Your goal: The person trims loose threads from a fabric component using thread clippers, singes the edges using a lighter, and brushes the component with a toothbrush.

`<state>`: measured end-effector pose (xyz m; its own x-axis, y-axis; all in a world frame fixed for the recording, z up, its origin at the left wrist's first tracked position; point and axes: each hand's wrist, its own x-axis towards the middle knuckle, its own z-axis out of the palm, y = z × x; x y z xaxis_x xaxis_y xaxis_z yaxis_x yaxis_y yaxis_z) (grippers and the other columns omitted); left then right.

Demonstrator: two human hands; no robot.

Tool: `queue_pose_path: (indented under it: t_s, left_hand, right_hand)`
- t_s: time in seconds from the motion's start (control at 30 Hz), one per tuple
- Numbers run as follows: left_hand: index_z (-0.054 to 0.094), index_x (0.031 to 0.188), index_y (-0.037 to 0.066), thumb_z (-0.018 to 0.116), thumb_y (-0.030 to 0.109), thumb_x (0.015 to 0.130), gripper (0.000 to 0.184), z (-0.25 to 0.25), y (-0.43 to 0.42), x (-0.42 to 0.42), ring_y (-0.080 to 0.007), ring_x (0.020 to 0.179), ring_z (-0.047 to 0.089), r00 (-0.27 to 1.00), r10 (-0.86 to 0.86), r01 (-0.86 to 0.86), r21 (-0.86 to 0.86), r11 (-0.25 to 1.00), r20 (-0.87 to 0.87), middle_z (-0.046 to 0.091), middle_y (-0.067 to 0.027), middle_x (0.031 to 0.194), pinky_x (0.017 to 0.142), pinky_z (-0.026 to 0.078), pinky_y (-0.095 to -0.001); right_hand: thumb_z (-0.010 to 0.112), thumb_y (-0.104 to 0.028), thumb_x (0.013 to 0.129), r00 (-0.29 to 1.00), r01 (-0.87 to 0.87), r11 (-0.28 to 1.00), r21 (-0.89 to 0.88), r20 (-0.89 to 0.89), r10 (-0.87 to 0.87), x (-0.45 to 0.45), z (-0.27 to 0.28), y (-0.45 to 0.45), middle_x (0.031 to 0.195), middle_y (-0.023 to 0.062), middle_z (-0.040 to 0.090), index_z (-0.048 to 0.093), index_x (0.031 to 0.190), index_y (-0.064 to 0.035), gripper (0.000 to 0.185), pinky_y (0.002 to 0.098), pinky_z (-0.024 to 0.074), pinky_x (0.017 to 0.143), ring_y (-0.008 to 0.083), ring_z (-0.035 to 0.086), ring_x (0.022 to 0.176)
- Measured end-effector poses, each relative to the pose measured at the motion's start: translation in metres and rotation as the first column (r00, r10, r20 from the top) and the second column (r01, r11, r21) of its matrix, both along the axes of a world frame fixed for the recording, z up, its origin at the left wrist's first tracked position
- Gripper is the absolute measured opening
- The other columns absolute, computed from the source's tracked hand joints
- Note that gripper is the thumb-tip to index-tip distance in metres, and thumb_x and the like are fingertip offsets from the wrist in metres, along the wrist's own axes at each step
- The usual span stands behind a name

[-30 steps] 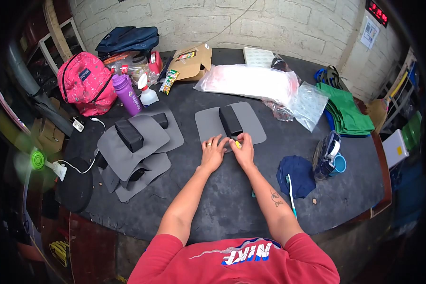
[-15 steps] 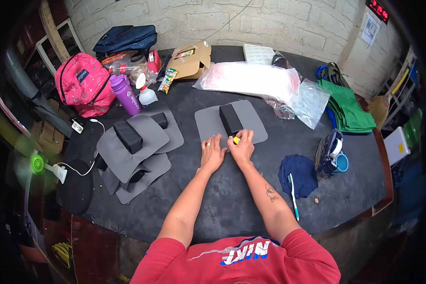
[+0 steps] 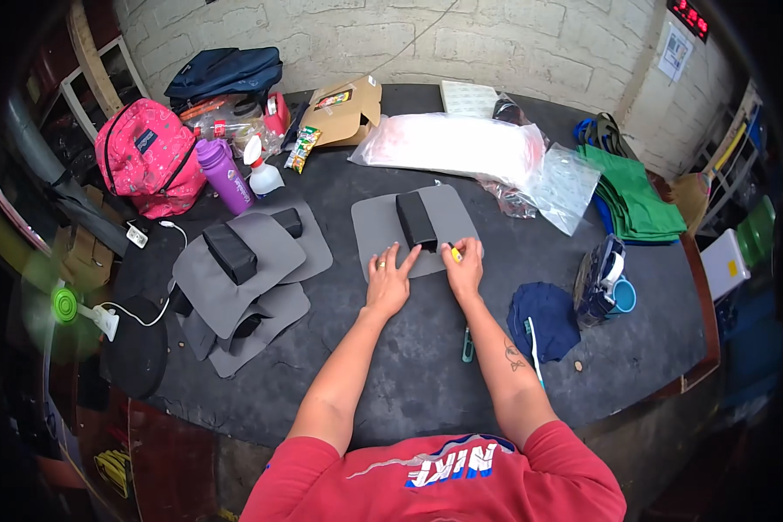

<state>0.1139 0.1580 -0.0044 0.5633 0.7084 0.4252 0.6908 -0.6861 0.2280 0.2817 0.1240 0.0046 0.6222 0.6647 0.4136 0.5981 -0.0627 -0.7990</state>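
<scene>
A grey flat panel with rounded corners lies in front of me, bearing a raised black block-shaped piece. My left hand rests on the panel's near edge with fingers spread, its index fingertip at the near end of the black piece. To the right, my right hand pinches a small yellow object, mostly covered by the fingers, so its kind is unclear. By my right forearm lies a slim teal-handled tool, partly hidden.
Similar grey panels with black pieces are piled on the left. On the right are a dark blue cloth, a toothbrush and a blue cup. Plastic-wrapped white sheets, a purple bottle and green fabric stand farther back.
My right hand has moved right with the yellow object, away from the black piece's near end. My left index finger now reaches that end. The teal-handled tool has come into sight.
</scene>
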Motion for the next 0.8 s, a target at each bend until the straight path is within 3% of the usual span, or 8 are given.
queue_pose_path:
  t_s: [0.13, 0.37, 0.47, 0.6, 0.67, 0.7, 0.73, 0.8]
  left_hand:
    - [0.034, 0.146, 0.025, 0.056, 0.003, 0.081, 0.072, -0.002, 0.0, -0.002, -0.0319, 0.128, 0.043, 1.0, -0.002, 0.003, -0.043, 0.999, 0.029, 0.043, -0.0171, 0.136, 0.108, 0.028, -0.0513]
    - [0.035, 0.146, 0.023, 0.056, 0.003, 0.08, 0.072, -0.003, 0.002, -0.003, -0.0306, 0.127, 0.044, 0.999, -0.011, 0.013, -0.052, 0.999, 0.037, 0.045, -0.0168, 0.134, 0.107, 0.029, -0.052]
    - [0.035, 0.146, 0.024, 0.056, 0.002, 0.08, 0.072, -0.004, 0.002, -0.003, -0.0307, 0.128, 0.044, 0.998, -0.02, 0.023, -0.04, 0.999, 0.059, 0.045, -0.017, 0.134, 0.108, 0.029, -0.0519]
    - [0.039, 0.144, 0.024, 0.055, -0.001, 0.079, 0.071, -0.002, 0.002, -0.006, -0.0319, 0.128, 0.043, 0.995, -0.033, 0.039, -0.059, 0.998, 0.091, 0.046, -0.0173, 0.133, 0.107, 0.03, -0.05]
    - [0.045, 0.14, 0.023, 0.054, -0.005, 0.077, 0.069, -0.003, 0.004, -0.005, -0.0338, 0.127, 0.043, 0.984, 0.024, -0.017, -0.044, 0.999, 0.174, 0.046, -0.0172, 0.131, 0.106, 0.031, -0.0485]
    - [0.058, 0.129, 0.016, 0.052, -0.008, 0.076, 0.059, -0.004, 0.002, -0.004, -0.0332, 0.121, 0.046, 0.963, 0.083, -0.076, -0.039, 0.996, 0.256, 0.049, -0.0168, 0.126, 0.101, 0.037, -0.0449]
    - [0.058, 0.129, 0.016, 0.052, -0.008, 0.076, 0.059, -0.002, 0.001, -0.003, -0.0332, 0.121, 0.046, 0.963, 0.081, -0.074, -0.037, 0.997, 0.257, 0.049, -0.0168, 0.126, 0.101, 0.037, -0.0449]
    - [0.067, 0.115, 0.01, 0.055, -0.005, 0.074, 0.044, -0.002, -0.002, 0.0, -0.034, 0.113, 0.049, 0.856, 0.39, -0.248, -0.391, 0.886, 0.34, 0.053, -0.0168, 0.12, 0.095, 0.042, -0.0417]
  right_hand:
    - [0.07, -0.032, 0.079, 0.998, -0.03, 0.993, -0.111, 0.042, 0.035, -0.009, 0.003, 0.0, 0.095, 0.0085, 0.05, 0.048, 0.091, -0.0086, 0.034, 0.0459, 0.0471, 0.068, 0.0333, 0.06, 0.079]
    - [0.069, -0.031, 0.079, 0.998, -0.005, 0.997, -0.083, 0.066, 0.01, -0.016, 0.001, 0.011, 0.096, 0.0083, 0.049, 0.048, 0.091, -0.0093, 0.032, 0.0476, 0.0472, 0.067, 0.0343, 0.06, 0.079]
    - [0.068, -0.03, 0.081, 0.999, -0.013, 0.999, -0.049, 0.031, 0.015, -0.013, 0.003, 0.012, 0.095, 0.0088, 0.051, 0.049, 0.092, -0.0084, 0.031, 0.0464, 0.0468, 0.068, 0.0342, 0.06, 0.08]
    - [0.065, -0.034, 0.086, 0.997, -0.04, 0.99, 0.134, -0.065, 0.049, 0.005, -0.007, 0.015, 0.09, 0.0127, 0.059, 0.052, 0.096, -0.0062, 0.032, 0.0438, 0.0457, 0.072, 0.0348, 0.061, 0.082]
    - [0.061, -0.04, 0.088, 0.971, -0.099, 0.99, -0.103, -0.229, 0.073, 0.007, -0.003, 0.007, 0.086, 0.0155, 0.064, 0.052, 0.099, -0.0059, 0.037, 0.044, 0.0464, 0.074, 0.0361, 0.063, 0.083]
    - [0.057, -0.044, 0.089, 0.975, -0.128, 0.983, -0.131, -0.199, 0.1, 0.005, -0.004, 0.004, 0.085, 0.0177, 0.067, 0.052, 0.1, -0.0057, 0.04, 0.0436, 0.0473, 0.076, 0.0375, 0.065, 0.084]
    - [0.057, -0.044, 0.089, 0.983, -0.137, 0.968, -0.211, -0.146, 0.108, -0.001, 0.008, -0.005, 0.087, 0.0181, 0.067, 0.053, 0.101, -0.006, 0.04, 0.0434, 0.048, 0.077, 0.0382, 0.065, 0.087]
    - [0.058, -0.044, 0.088, 0.979, -0.187, 0.945, -0.269, -0.135, 0.156, -0.015, 0.018, -0.015, 0.088, 0.0182, 0.067, 0.053, 0.1, -0.0059, 0.04, 0.044, 0.0484, 0.077, 0.0389, 0.065, 0.087]
